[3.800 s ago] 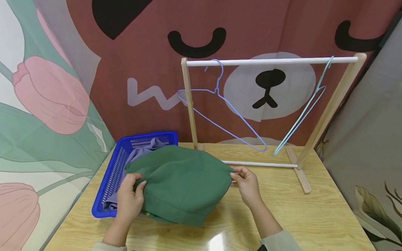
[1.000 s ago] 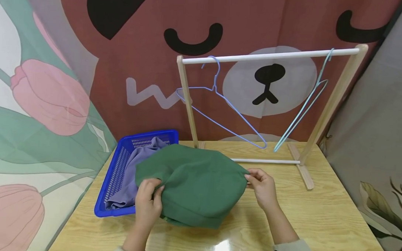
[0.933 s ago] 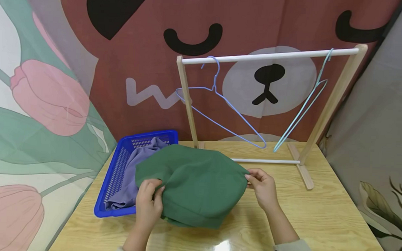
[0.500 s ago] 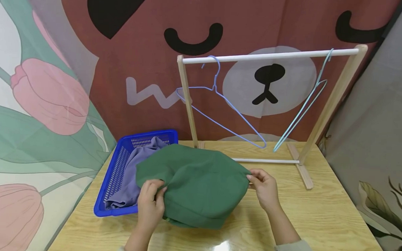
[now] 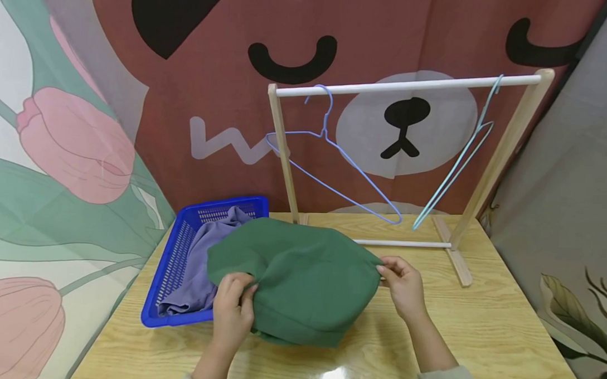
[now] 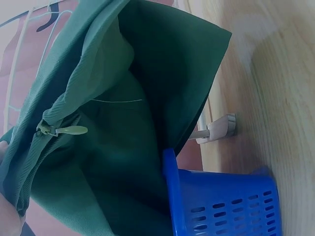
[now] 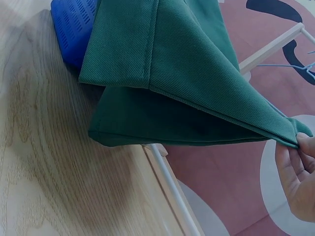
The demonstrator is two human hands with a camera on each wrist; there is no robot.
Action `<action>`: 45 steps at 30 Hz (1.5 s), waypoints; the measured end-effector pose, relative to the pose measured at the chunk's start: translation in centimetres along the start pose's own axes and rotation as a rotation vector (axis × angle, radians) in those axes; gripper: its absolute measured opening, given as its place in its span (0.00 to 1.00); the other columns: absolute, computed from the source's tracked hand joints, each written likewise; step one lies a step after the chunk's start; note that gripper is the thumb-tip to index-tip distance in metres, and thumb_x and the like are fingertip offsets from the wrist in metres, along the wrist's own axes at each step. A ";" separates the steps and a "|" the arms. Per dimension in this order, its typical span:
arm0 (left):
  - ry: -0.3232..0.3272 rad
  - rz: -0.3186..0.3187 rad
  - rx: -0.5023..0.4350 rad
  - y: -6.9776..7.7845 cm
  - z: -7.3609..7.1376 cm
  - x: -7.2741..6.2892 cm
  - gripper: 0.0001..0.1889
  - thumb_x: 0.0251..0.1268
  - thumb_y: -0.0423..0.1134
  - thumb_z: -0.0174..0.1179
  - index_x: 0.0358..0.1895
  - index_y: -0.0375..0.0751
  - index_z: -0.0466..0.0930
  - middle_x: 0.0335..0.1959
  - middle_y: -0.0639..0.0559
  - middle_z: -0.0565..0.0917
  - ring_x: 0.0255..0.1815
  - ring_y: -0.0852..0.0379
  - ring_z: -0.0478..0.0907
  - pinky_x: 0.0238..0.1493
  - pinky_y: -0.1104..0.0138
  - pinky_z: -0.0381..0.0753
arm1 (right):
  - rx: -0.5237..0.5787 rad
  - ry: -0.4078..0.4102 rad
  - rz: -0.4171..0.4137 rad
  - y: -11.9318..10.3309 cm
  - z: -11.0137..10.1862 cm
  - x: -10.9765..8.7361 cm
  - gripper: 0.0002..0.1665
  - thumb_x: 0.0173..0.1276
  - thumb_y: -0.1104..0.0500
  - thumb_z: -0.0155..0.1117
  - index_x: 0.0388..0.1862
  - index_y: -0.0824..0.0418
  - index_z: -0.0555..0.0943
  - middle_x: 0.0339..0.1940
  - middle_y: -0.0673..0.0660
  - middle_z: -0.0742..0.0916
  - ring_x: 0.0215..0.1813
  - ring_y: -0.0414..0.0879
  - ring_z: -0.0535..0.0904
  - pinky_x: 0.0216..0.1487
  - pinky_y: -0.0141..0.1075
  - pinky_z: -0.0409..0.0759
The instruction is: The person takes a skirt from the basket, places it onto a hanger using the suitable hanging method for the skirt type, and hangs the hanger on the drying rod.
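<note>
A green garment (image 5: 310, 279) with stitched hems spreads between my hands above the table. My left hand (image 5: 234, 310) pinches its near left part between thumb and fingers. At its right corner, my right hand (image 5: 403, 285) pinches the edge and draws it out to a point. In the left wrist view, a zipper pull (image 6: 74, 130) and a loose thread show on the green cloth. The garment's lower edge gapes in the right wrist view, where my right fingers (image 7: 290, 172) grip the corner. Its left end overlaps the blue basket in the head view.
A blue plastic basket (image 5: 178, 320) holding a lavender cloth (image 5: 197, 266) stands at the left. Behind the garment is a wooden rack with a white bar (image 5: 407, 88). A blue hanger (image 5: 325, 126) and a mint hanger (image 5: 484, 115) hang from it over the wooden table (image 5: 504, 330).
Both hands and the green garment have moved right, uncovering more of the basket and lavender cloth. In the last second the drift is slight. The grips look the same.
</note>
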State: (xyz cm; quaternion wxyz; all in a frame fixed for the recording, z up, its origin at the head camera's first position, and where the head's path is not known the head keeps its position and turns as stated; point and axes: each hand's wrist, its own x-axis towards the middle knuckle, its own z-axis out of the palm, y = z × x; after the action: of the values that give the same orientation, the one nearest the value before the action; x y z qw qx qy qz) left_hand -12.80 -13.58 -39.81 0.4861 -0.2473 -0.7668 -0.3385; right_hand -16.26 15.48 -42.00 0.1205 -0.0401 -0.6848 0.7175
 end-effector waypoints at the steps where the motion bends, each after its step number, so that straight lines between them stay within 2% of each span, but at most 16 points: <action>1: 0.002 0.002 -0.004 0.0 0.1 0.0 0.14 0.64 0.40 0.46 0.26 0.32 0.74 0.26 0.44 0.74 0.28 0.50 0.71 0.32 0.67 0.68 | -0.005 -0.001 -0.002 0.0 -0.1 0.0 0.09 0.56 0.75 0.54 0.37 0.79 0.71 0.23 0.50 0.77 0.26 0.38 0.74 0.27 0.30 0.76; 10: 0.011 0.016 -0.020 0.4 0.6 -0.3 0.13 0.63 0.38 0.47 0.26 0.32 0.74 0.26 0.44 0.74 0.28 0.50 0.71 0.32 0.67 0.69 | -0.033 0.008 0.000 0.1 -0.4 -0.1 0.09 0.56 0.74 0.54 0.37 0.79 0.72 0.23 0.50 0.77 0.26 0.38 0.74 0.27 0.31 0.76; 17: 0.005 0.006 -0.044 0.6 1.0 -0.6 0.04 0.55 0.31 0.52 0.27 0.32 0.73 0.27 0.44 0.74 0.29 0.50 0.71 0.33 0.66 0.68 | -0.033 0.016 -0.009 0.1 -0.6 -0.1 0.10 0.56 0.74 0.54 0.37 0.79 0.71 0.24 0.50 0.77 0.26 0.38 0.73 0.27 0.31 0.76; 23: 0.004 0.003 -0.040 0.7 1.1 -0.6 0.12 0.63 0.38 0.47 0.27 0.32 0.73 0.26 0.45 0.74 0.29 0.50 0.71 0.32 0.67 0.69 | -0.007 0.012 -0.053 0.3 -0.8 -0.1 0.09 0.57 0.72 0.56 0.35 0.79 0.72 0.23 0.51 0.78 0.26 0.38 0.73 0.25 0.29 0.76; 25: 0.000 0.005 -0.037 0.7 1.1 -0.6 0.13 0.63 0.38 0.46 0.27 0.32 0.73 0.26 0.45 0.74 0.28 0.50 0.71 0.32 0.67 0.69 | 0.029 -0.002 -0.089 1.2 -1.1 0.2 0.10 0.56 0.68 0.59 0.33 0.76 0.74 0.24 0.54 0.78 0.26 0.39 0.74 0.25 0.30 0.76; 26: -0.001 0.006 -0.041 0.7 1.2 -0.6 0.13 0.63 0.38 0.46 0.27 0.32 0.73 0.26 0.45 0.74 0.28 0.50 0.71 0.32 0.67 0.69 | 0.087 -0.034 -0.124 3.6 -1.7 1.1 0.09 0.56 0.67 0.59 0.33 0.73 0.75 0.25 0.55 0.79 0.27 0.40 0.74 0.26 0.30 0.76; 27: -0.001 0.007 -0.041 0.7 1.2 -0.6 0.13 0.63 0.38 0.46 0.27 0.32 0.73 0.26 0.45 0.74 0.28 0.50 0.71 0.32 0.67 0.69 | 0.138 -0.061 -0.162 4.9 -2.1 1.6 0.08 0.55 0.67 0.60 0.33 0.71 0.76 0.25 0.55 0.79 0.28 0.40 0.75 0.25 0.30 0.76; 29: -0.001 0.010 -0.044 0.8 1.3 -0.7 0.12 0.63 0.37 0.47 0.27 0.32 0.73 0.27 0.45 0.74 0.29 0.50 0.71 0.32 0.67 0.69 | 0.181 -0.084 -0.188 6.6 -2.6 2.3 0.08 0.54 0.65 0.62 0.33 0.68 0.78 0.26 0.56 0.79 0.29 0.42 0.76 0.25 0.31 0.76; 32: 0.001 0.010 -0.052 0.8 1.4 -0.7 0.12 0.63 0.37 0.47 0.27 0.32 0.73 0.27 0.45 0.74 0.29 0.50 0.71 0.32 0.67 0.69 | 0.272 -0.131 -0.217 9.1 -3.5 3.5 0.08 0.54 0.68 0.60 0.35 0.67 0.78 0.28 0.58 0.80 0.29 0.44 0.76 0.25 0.32 0.76; 33: 0.002 0.010 -0.048 0.9 1.5 -0.8 0.12 0.63 0.37 0.47 0.27 0.32 0.74 0.27 0.45 0.74 0.29 0.50 0.71 0.32 0.67 0.69 | 0.255 -0.117 -0.218 8.5 -3.5 3.3 0.08 0.54 0.68 0.60 0.36 0.67 0.78 0.28 0.58 0.80 0.29 0.44 0.76 0.24 0.32 0.76; 34: 0.003 0.009 -0.049 0.9 1.5 -0.8 0.12 0.63 0.37 0.47 0.27 0.32 0.74 0.27 0.45 0.74 0.29 0.51 0.71 0.32 0.67 0.69 | 0.224 -0.100 -0.199 8.9 -3.6 3.5 0.08 0.55 0.66 0.61 0.36 0.66 0.78 0.28 0.57 0.80 0.30 0.43 0.76 0.25 0.33 0.77; 36: 0.002 0.006 -0.049 1.0 1.5 -0.8 0.11 0.62 0.36 0.48 0.27 0.32 0.74 0.27 0.45 0.74 0.28 0.51 0.71 0.32 0.67 0.69 | 0.243 -0.114 -0.204 10.8 -4.2 4.4 0.09 0.55 0.68 0.60 0.38 0.67 0.78 0.29 0.58 0.80 0.30 0.44 0.76 0.25 0.34 0.77; 39: -0.005 0.001 -0.051 1.0 1.6 -0.9 0.09 0.61 0.35 0.49 0.27 0.33 0.74 0.27 0.45 0.74 0.29 0.50 0.71 0.32 0.67 0.69 | 0.193 -0.075 -0.197 14.7 -5.0 6.0 0.12 0.55 0.67 0.60 0.40 0.67 0.77 0.32 0.60 0.80 0.32 0.46 0.77 0.25 0.36 0.77; 41: -0.014 -0.002 -0.049 1.1 1.6 -0.9 0.10 0.61 0.36 0.49 0.27 0.33 0.73 0.27 0.45 0.74 0.29 0.50 0.71 0.32 0.67 0.69 | 0.170 -0.053 -0.202 16.3 -5.4 6.5 0.13 0.55 0.66 0.61 0.40 0.68 0.77 0.32 0.61 0.80 0.32 0.48 0.77 0.25 0.36 0.77; 43: -0.022 -0.005 -0.046 1.1 1.6 -0.9 0.11 0.62 0.37 0.47 0.27 0.33 0.73 0.27 0.45 0.74 0.29 0.51 0.71 0.32 0.67 0.69 | 0.146 -0.032 -0.202 16.8 -5.5 6.7 0.13 0.55 0.64 0.62 0.40 0.67 0.77 0.32 0.61 0.80 0.32 0.47 0.77 0.24 0.36 0.77; 45: -0.025 -0.005 -0.047 1.2 1.7 -1.0 0.11 0.62 0.37 0.47 0.27 0.33 0.73 0.27 0.45 0.74 0.29 0.51 0.71 0.32 0.68 0.69 | 0.163 -0.045 -0.198 14.7 -5.2 5.8 0.12 0.55 0.65 0.61 0.39 0.67 0.77 0.31 0.60 0.80 0.31 0.46 0.77 0.24 0.35 0.77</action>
State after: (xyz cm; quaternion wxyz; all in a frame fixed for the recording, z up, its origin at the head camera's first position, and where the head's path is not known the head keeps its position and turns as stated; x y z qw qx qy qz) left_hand -12.54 -11.61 -40.86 0.4695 -0.2609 -0.7654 -0.3545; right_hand -22.42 21.41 -56.23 0.1784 0.0539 -0.6274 0.7560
